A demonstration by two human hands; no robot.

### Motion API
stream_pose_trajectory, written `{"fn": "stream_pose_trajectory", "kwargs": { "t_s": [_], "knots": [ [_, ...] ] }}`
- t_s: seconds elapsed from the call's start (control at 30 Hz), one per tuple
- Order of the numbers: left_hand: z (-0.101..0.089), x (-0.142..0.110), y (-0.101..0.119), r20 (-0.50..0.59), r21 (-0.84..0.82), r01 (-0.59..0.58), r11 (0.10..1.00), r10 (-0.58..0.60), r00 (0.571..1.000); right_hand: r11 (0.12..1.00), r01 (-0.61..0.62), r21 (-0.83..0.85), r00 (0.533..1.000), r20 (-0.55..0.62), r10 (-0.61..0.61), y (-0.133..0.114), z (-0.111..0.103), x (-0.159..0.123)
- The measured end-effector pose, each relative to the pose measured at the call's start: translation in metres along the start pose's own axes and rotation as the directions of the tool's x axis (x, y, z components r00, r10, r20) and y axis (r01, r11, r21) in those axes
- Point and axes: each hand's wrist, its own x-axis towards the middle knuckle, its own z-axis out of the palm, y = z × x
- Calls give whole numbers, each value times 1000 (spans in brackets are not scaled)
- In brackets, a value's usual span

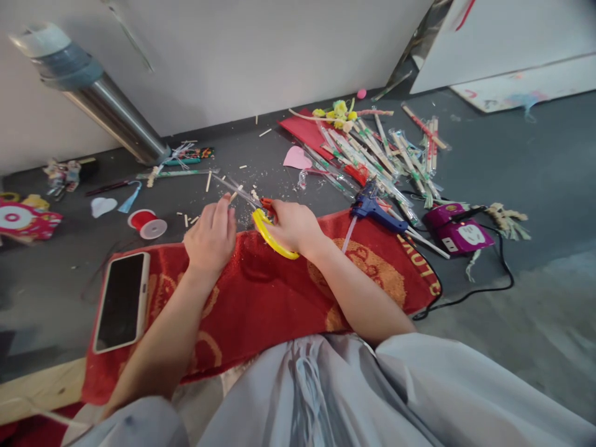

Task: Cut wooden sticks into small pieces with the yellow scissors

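The right hand (295,226) grips scissors (274,239) by their yellow handles, and the left hand (212,239) pinches a short stick (236,194) at the blades (whether they touch it, I cannot tell). To the right, a blue glue gun (379,213) lies between the right hand and a purple box (459,230), with wrapped sticks (367,155) heaped behind it. A phone (120,302) rests on the left end of the red towel (265,298); a red spool (143,220) sits near the left hand.

The spool (153,228) lies left of the scissors (266,233), the glue gun (379,214) right.
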Motion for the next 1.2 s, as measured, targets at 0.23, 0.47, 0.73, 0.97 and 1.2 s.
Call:
{"fn": "stream_pose_trajectory", "kwargs": {
  "t_s": [0.23,0.47,0.73,0.97,1.2],
  "knots": [
    [1,0,-16,-26,35,-104,994,105,994,998,65,-21,997,44,-64,2,-1,-1],
    [1,3,-24,-62,75,-162,984,167,984,996,75,-41,995,63,-72,2,-3,-1],
    [2,4,-32,-43,45,-178,983,180,983,993,99,-57,992,83,-95,3,-5,-1],
    [2,4,-38,6,2,-172,985,172,985,986,125,-115,989,94,-114,5,-6,0],
    [0,5,-40,-25,83,-290,953,293,956,980,139,-143,986,117,-122,5,-11,0]
  ]
}}
